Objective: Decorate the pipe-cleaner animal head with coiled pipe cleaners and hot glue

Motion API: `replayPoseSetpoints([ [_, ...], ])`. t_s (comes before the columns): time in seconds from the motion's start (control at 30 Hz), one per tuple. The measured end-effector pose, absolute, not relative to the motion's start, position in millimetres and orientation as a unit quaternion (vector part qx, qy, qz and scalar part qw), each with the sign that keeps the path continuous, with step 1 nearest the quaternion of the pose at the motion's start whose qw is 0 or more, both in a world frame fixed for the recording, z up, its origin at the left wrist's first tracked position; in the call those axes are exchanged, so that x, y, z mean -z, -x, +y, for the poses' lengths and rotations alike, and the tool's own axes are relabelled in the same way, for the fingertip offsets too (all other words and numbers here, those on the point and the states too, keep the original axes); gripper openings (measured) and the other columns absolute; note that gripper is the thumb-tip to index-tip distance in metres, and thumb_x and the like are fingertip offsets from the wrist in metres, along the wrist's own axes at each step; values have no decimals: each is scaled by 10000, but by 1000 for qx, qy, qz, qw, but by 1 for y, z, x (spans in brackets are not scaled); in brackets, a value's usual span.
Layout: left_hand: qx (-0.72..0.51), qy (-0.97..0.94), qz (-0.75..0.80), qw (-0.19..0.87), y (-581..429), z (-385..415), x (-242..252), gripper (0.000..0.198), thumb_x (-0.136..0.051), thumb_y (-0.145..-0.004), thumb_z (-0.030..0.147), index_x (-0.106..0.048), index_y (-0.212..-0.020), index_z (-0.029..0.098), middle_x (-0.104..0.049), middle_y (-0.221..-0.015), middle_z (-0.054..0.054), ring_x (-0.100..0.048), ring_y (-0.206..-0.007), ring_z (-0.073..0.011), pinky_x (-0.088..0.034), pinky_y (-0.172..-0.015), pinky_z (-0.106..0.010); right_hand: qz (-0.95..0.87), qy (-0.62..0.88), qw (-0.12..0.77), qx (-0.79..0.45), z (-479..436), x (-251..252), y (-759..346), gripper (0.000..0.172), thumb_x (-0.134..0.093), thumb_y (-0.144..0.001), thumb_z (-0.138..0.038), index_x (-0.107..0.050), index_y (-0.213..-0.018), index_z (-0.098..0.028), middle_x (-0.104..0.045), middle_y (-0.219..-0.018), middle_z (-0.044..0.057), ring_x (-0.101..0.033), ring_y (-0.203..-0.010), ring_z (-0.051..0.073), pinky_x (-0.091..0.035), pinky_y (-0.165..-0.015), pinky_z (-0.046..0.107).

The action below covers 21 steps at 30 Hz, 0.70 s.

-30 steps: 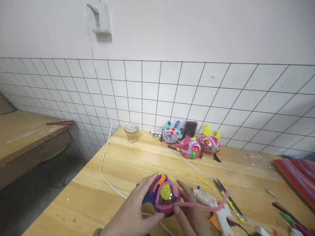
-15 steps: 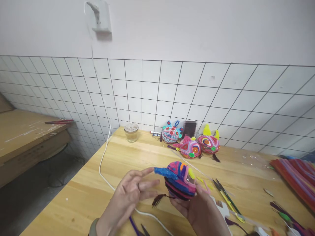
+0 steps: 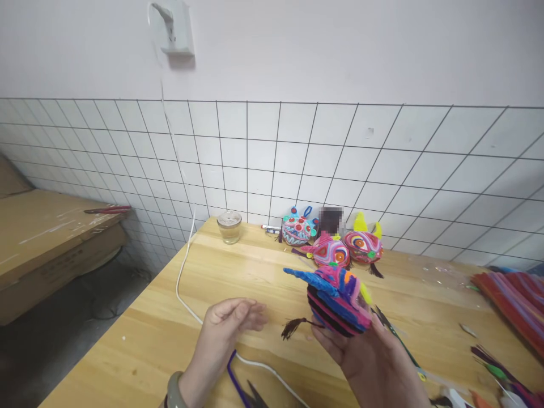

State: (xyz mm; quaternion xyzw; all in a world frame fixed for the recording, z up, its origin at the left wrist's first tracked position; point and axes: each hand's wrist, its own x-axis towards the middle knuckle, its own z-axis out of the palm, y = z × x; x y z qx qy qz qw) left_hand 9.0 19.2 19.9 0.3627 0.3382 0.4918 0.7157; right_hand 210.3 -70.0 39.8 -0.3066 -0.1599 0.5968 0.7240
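My right hand (image 3: 374,362) is closed around the underside of a round craft animal ornament (image 3: 340,306). Fuzzy pipe-cleaner strips in pink, blue and black cover it. A blue horn-like piece points left from its top, a yellow piece sits on the right, and a dark tassel (image 3: 293,328) hangs at its left. Apart from the ornament, my left hand (image 3: 233,320) hovers over the table with thumb and fingers curled together; its fingertips are blurred and nothing shows in them. Below it lie a bent purple pipe cleaner (image 3: 233,371) and dark scissor blades (image 3: 255,394), partly cut off by the frame.
Three similar ornaments, one blue (image 3: 297,229), one pink (image 3: 331,252) and one yellow-horned (image 3: 364,246), stand near the tiled wall. A glass of liquid (image 3: 229,229) is at the back left. A white cable (image 3: 182,266) crosses the table. Striped pipe-cleaner bundles (image 3: 510,300) lie right.
My left hand has come away from the blue horn, its fingers curling in from a spread pose. My right hand has moved the ornament to the right and tilted it.
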Motion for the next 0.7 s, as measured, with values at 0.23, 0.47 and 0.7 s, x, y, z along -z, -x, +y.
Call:
replayPoseSetpoints([
  [0.23, -518, -333, 305, 727, -9, 22, -23, 290, -718, -730, 341, -724, -923, 124, -769, -882, -154, -722, -781, -269, -558, -705, -371, -185, 293, 766, -541, -75, -54, -218, 218, -561, -853, -440, -719, -925, -307, -642, -1250, 42, -620, -1078, 333, -435, -950, 594],
  [0.47, -480, -445, 425, 626, -13, 21, -11, 218, -834, -545, 331, -721, -626, 163, -751, -601, -60, -684, -552, -199, -539, -543, -275, -168, 365, 764, -506, -63, -23, -223, 392, -723, -693, -491, -653, -1055, -356, -731, -1074, 58, -680, -948, 361, -489, -814, 648],
  [0.7, -446, -551, 386, 590, -23, 3, -2, 456, -589, -794, 496, -647, -467, 183, -644, -462, -35, -584, -475, -147, -512, -614, -277, -193, 355, 742, -534, -69, 0, -195, 560, -768, -709, -355, -535, -1218, -330, -700, -1145, 53, -659, -1029, 286, -484, -920, 492],
])
